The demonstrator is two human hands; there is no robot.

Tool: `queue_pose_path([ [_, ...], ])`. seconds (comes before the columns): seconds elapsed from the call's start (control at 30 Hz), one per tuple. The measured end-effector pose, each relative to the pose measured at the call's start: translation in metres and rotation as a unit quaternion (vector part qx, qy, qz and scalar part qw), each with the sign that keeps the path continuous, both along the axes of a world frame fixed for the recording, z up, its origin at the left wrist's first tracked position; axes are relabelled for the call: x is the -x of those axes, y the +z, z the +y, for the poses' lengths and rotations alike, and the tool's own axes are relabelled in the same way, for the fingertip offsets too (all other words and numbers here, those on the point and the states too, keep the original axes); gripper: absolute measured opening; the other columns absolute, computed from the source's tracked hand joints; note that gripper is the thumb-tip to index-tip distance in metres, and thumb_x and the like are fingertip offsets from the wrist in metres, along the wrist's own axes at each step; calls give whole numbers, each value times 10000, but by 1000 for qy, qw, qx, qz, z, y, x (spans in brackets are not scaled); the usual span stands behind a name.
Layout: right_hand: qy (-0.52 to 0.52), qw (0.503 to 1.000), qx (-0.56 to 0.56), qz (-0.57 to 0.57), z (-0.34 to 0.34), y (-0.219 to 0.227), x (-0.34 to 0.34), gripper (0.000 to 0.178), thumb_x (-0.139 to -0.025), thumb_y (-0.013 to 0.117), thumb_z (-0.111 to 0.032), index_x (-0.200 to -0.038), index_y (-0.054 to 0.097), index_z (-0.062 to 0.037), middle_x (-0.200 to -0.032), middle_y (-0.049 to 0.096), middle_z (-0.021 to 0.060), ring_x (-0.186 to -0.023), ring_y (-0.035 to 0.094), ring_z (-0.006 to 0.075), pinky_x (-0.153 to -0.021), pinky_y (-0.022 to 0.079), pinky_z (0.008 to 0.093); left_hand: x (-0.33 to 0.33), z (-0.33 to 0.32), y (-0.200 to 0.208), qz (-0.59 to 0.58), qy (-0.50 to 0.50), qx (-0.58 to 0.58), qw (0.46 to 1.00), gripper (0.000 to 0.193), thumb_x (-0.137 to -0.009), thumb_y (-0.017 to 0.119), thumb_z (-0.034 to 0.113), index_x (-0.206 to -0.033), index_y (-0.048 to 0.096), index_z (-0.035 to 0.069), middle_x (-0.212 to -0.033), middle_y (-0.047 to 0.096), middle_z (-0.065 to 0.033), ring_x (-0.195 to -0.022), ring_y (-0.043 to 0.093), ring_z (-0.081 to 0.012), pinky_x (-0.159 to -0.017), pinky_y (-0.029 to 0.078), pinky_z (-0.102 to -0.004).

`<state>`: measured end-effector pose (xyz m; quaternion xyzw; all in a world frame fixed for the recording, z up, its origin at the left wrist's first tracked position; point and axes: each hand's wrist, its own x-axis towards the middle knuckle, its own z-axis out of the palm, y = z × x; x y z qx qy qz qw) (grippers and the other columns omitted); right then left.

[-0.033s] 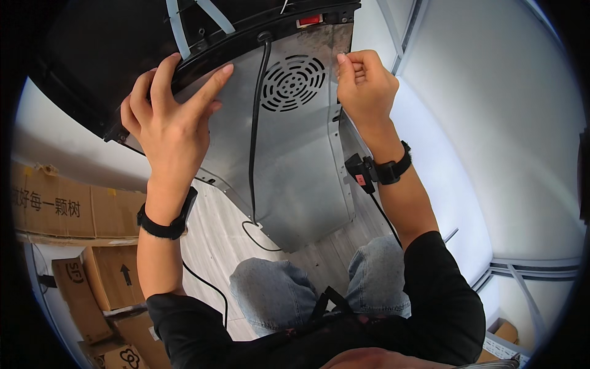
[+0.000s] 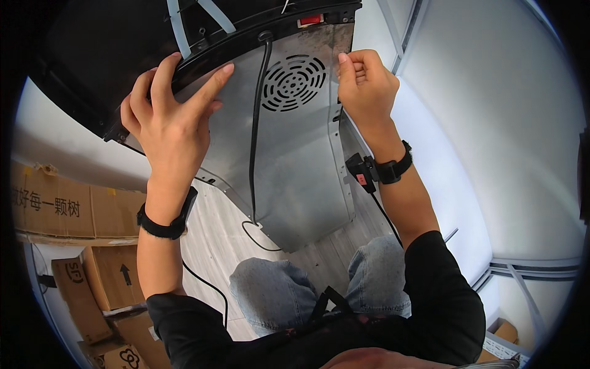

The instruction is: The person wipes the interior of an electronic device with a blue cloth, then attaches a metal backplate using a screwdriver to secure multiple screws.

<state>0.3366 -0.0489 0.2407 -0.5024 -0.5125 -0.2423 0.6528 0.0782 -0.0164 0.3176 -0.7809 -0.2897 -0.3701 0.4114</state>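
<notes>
A grey sheet-metal panel point(image 2: 295, 166) with a round vent grille point(image 2: 293, 83) stands upright before me, attached to a black housing point(image 2: 98, 67). My left hand point(image 2: 172, 120) has its fingers spread against the lower rim of the housing, holding nothing. At the panel's upper right edge, my right hand point(image 2: 369, 80) is closed in a pinch. Whatever lies between its thumb and forefinger is too small or hidden to make out. A black power cord point(image 2: 255, 129) hangs from the rim down across the panel. Above the grille sits a red rocker switch point(image 2: 310, 20).
Cardboard boxes point(image 2: 117, 277) are stacked at the lower left. A white curved wall point(image 2: 491, 141) rises close on the right. Pale straps point(image 2: 178, 27) lie on the housing. Cables run from black wristbands point(image 2: 393, 169), and my knees point(image 2: 264, 289) are near the panel's foot.
</notes>
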Motion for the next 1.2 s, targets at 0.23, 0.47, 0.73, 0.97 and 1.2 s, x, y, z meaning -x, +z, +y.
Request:
queue_pose_path([
  [0.23,-49,998,21,-36,0,4,-2,201,-839,633,-76,-680,514,-44,-460,483,37,-361,460,171,-356,339,270,0,1,-1,-4,3,1,1000,478,-671,733,276,-1103,652,464,-1219,524,14,-1067,454,-211,-923,281,-373],
  [0.47,-116,987,57,-99,-1,6,-3,315,-876,617,-135,-617,453,-61,-428,421,47,-338,397,214,-344,312,305,0,1,-2,-3,5,-6,1000,467,-684,729,285,-1109,650,462,-1217,523,19,-1068,453,-212,-924,282,-376],
  [0.73,-55,987,138,-57,-18,2,-3,263,-863,635,-176,-686,485,-53,-436,429,41,-348,425,234,-366,338,316,0,1,-1,-5,5,1,1000,444,-694,728,282,-1095,658,458,-1211,525,19,-1060,453,-214,-922,280,-376],
  [0.97,-55,988,59,-130,-7,6,-12,182,-806,651,-153,-724,512,-68,-446,449,37,-354,433,219,-362,332,316,-1,1,-2,-12,1,-2,1000,444,-690,732,275,-1089,662,457,-1209,526,15,-1062,453,-213,-920,279,-368],
  [1.2,-112,969,98,-196,-9,15,-17,230,-852,601,-113,-651,497,-75,-419,428,31,-342,424,195,-354,311,304,-1,0,-1,-10,-1,0,1000,443,-690,730,269,-1088,664,453,-1205,529,12,-1064,454,-214,-920,283,-370],
])
